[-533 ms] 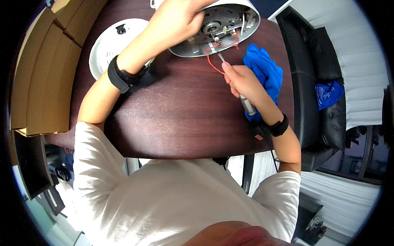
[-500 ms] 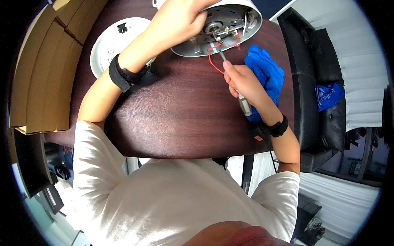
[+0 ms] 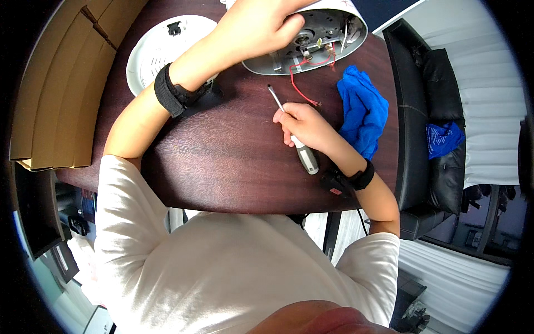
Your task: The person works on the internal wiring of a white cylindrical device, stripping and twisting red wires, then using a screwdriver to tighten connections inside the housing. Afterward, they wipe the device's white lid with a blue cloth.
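Observation:
My left hand point(image 3: 272, 25) grips the top of an oval white-and-silver appliance point(image 3: 349, 34), its fingertips partly out of frame; metal parts and a red wire point(image 3: 295, 86) show inside the open base. My right hand point(image 3: 296, 125) holds a screwdriver point(image 3: 307, 157) with a grey-and-white handle, its metal tip pointing up-left, clear of the appliance, below the dangling wire. A crumpled blue cloth point(image 3: 361, 108) lies right of the wire. A round white plastic cover point(image 3: 153, 53) with a black part rests behind my left forearm.
Cardboard boxes point(image 3: 53, 100) line the left side of the dark wooden table point(image 3: 222, 172). A black device with a cable point(image 3: 336, 186) sits near the front-right edge. A black sofa point(image 3: 414, 145) with a blue item point(image 3: 444, 139) stands beyond the table's right side.
The screwdriver has moved away from the wiring, down and to the left with my right hand. My left hand and the appliance sit a little farther right in the picture.

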Motion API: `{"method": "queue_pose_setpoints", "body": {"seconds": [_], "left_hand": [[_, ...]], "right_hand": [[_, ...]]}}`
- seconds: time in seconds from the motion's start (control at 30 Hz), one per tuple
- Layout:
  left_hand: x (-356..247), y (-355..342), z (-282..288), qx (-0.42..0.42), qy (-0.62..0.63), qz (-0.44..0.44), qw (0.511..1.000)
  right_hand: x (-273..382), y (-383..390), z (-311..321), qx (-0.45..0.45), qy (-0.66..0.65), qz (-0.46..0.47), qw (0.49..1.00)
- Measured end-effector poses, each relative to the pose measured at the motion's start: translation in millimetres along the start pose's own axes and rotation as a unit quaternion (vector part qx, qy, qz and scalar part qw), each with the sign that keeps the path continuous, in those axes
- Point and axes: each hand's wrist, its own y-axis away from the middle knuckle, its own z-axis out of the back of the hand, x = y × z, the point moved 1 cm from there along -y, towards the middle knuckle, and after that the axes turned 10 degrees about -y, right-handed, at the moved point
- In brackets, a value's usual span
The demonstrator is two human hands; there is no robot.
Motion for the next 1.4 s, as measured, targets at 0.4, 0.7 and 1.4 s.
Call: {"method": "queue_pose_setpoints", "body": {"seconds": [0.4,0.7,1.4], "left_hand": [[0,2,-2,-0.007,-0.008,0.009,1.0],[2,1,0,-0.016,0.002,-0.002,1.0],[0,-2,0,-0.074,0.023,-0.03,0.997]], "right_hand": [[26,48,69,-0.353,0.507,0.265,0.74],[-6,14,126,-0.314,0.626,0.087,0.709],[53,-17,13,-0.164,0.592,0.356,0.704]]}}
